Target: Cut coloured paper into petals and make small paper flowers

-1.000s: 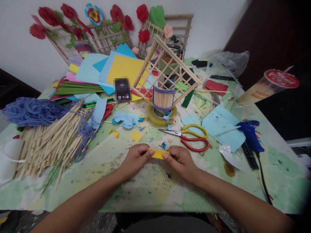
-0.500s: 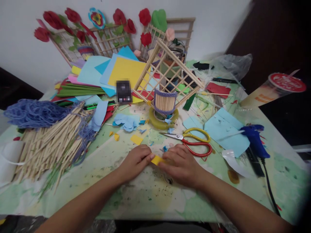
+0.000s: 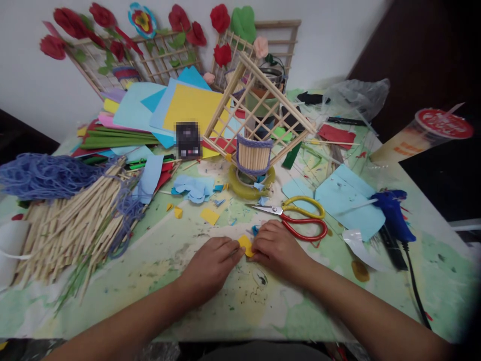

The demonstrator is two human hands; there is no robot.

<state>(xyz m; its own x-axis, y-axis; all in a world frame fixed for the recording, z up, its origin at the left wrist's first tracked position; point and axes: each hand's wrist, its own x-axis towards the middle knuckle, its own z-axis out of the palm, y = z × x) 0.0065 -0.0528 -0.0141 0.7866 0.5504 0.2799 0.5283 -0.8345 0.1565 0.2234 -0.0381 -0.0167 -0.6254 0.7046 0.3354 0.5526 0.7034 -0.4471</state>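
Note:
A small piece of yellow paper is pinched between my two hands, just above the table's near middle. My left hand grips its left edge with thumb and fingertips. On the other side, my right hand has its fingers closed on the right edge. Scissors with one yellow and one red handle lie just beyond my right hand. Another yellow paper piece rests beyond my left hand, near light blue paper petals. A scrap of blue paper shows beside my right fingertips.
A stick lattice with a small stick basket stands behind a roll of tape. Bundled sticks and purple yarn lie left. To the right are a blue glue gun and a leaning drink cup.
The yellow paper has turned between my hands and now looks rounder and more upright. My fingers have shifted on it. The whole view has moved slightly.

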